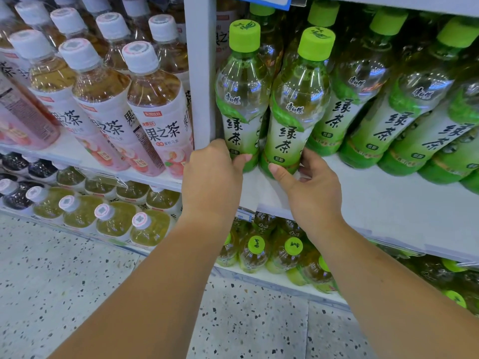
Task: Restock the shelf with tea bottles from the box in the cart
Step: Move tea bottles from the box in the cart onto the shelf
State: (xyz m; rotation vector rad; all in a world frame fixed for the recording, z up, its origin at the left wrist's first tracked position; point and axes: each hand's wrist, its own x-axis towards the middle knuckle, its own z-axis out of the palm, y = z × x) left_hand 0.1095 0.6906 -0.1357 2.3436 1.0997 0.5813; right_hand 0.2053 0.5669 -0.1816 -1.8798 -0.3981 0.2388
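Left hand grips base of first green tea bottle | right hand grips base of second green tea bottle | both upright, side by side on shelf, by divider

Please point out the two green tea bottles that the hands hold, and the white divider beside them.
left green tea bottle [242, 81], head view, clear shoulder above the label
right green tea bottle [298, 89], head view, clear shoulder above the label
white divider [201, 73], head view, front face
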